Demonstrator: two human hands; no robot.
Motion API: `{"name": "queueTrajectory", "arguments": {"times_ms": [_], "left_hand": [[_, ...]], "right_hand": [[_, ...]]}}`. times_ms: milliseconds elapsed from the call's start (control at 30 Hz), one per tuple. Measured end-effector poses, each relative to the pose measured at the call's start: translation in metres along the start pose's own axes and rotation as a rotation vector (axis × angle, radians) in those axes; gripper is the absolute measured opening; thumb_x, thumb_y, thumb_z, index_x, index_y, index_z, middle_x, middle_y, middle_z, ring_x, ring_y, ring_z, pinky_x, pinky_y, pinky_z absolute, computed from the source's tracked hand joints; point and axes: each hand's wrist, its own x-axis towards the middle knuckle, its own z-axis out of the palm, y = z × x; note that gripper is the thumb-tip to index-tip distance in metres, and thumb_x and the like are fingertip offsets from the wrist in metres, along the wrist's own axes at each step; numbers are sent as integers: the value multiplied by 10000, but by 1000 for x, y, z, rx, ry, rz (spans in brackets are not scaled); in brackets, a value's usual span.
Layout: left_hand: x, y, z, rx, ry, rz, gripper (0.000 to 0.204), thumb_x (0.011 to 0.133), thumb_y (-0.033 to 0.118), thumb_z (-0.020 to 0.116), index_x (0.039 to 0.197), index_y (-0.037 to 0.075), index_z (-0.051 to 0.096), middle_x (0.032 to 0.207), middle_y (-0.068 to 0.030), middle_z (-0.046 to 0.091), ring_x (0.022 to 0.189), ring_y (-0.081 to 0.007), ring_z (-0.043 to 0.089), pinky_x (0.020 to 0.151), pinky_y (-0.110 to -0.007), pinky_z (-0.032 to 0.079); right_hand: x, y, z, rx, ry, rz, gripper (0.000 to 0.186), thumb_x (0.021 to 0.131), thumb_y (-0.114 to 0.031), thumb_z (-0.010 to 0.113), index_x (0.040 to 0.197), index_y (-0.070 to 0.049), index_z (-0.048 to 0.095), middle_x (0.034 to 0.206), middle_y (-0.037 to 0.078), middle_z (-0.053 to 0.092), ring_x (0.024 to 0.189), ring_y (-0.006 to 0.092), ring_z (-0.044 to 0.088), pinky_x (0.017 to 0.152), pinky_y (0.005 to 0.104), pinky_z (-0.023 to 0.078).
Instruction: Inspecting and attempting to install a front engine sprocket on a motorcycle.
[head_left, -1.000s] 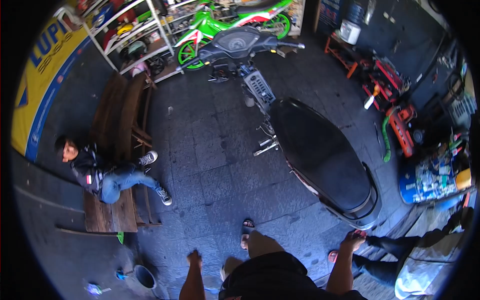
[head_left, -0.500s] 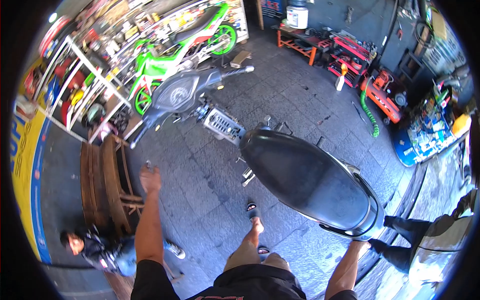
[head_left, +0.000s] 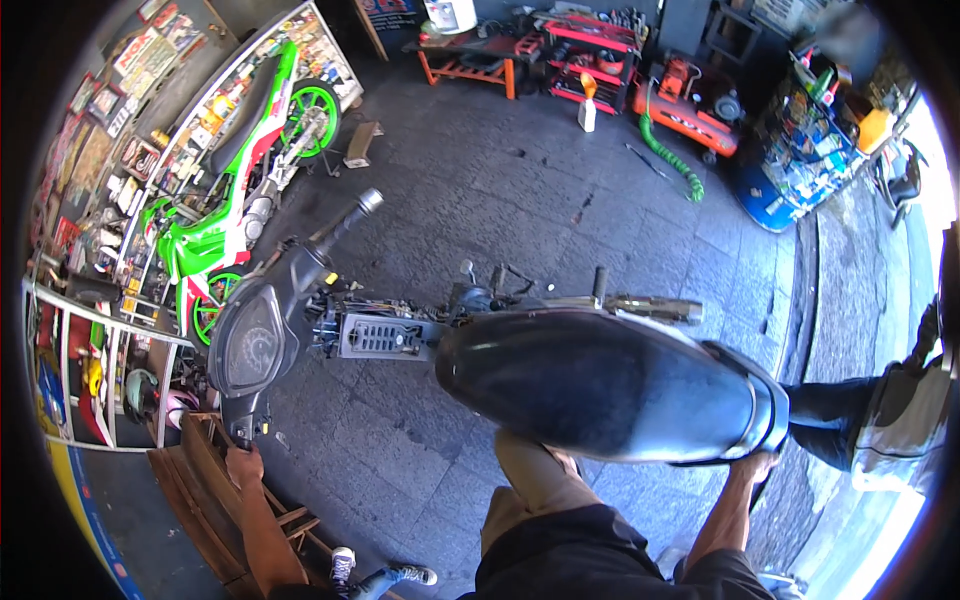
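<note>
Right hand was at tail of black motorbike; fingers partly hidden, grip couldn't be told. Left hand had closed fingers round handlebar grip. Both hands already placed; middle frame uncovered. Dark tiled floor; beyond, green motorbike, red compressor.

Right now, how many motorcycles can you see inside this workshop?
2: the dark motorcycle across the middle, and the green motorcycle at upper left. Others could be hidden.
</note>
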Motion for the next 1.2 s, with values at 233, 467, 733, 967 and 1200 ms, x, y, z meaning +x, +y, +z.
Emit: {"name": "queueTrajectory", "arguments": {"times_ms": [233,467,733,967,1200], "left_hand": [[-67,72,-9,-305,-320,-8,348,855,269,691,773,-62,621,642,-167,631,535,-310,649,510,-405,537],[-100,151,-27,-859,-568,-4,318,905,264,650,745,26,512,598,-36,462,437,-150,464,372,-318,411],[-90,193,-55,-1089,-792,-198,245,907,266,615,808,73,500,574,-16,409,453,-153,426,400,-341,384],[-77,226,-66,-979,-782,-217,247,900,278,600,816,69,499,553,-23,413,411,-157,427,386,-342,389],[-82,261,-98,-775,-871,-294,317,926,391,576,814,102,513,577,-51,448,453,-206,436,401,-383,382]], "right_hand": [[11,-16,59,287,-276,111,668,888,-536,518,1243,29,561,1234,137,617,1099,301,617,934,477,493],[-42,-48,104,461,-250,112,787,853,-517,493,1413,28,399,1406,185,478,1177,356,556,987,477,465],[-24,-48,154,243,33,148,860,845,-533,432,1422,100,354,1468,217,406,1271,350,493,1070,436,391],[7,-36,163,597,-260,232,450,836,-597,406,834,-152,472,738,14,508,574,174,534,451,305,440],[25,-22,191,552,-285,104,507,913,-543,385,954,-102,630,930,62,663,863,255,647,863,393,519]]}}
